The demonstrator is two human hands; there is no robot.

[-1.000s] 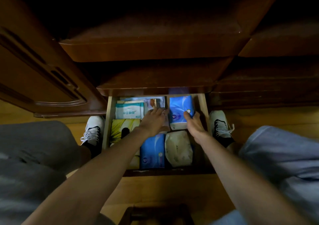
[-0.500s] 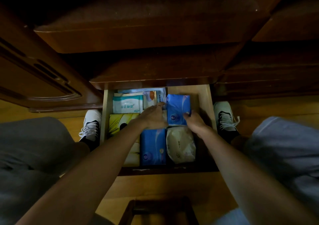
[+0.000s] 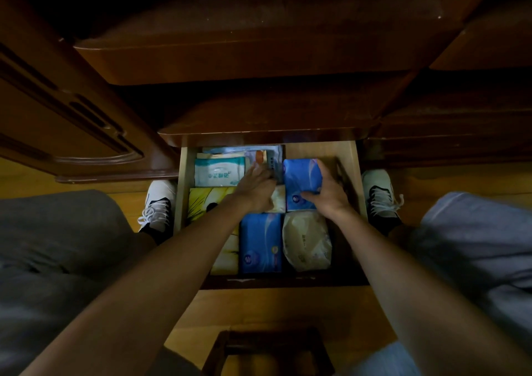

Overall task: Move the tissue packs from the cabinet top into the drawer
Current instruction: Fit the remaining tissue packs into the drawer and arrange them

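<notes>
Drawer [image 3: 350,156]: two blue packs [image 3: 299,177]; right grip [image 3: 331,194] clasps one, left [image 3: 256,188] spread.

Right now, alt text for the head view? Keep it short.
Seen from above, a person's right hand grips a blue tissue pack in an open wooden drawer while the left hand rests on neighbouring packs. Another blue pack, a cream pack and a white-and-teal pack already lie inside.
</notes>
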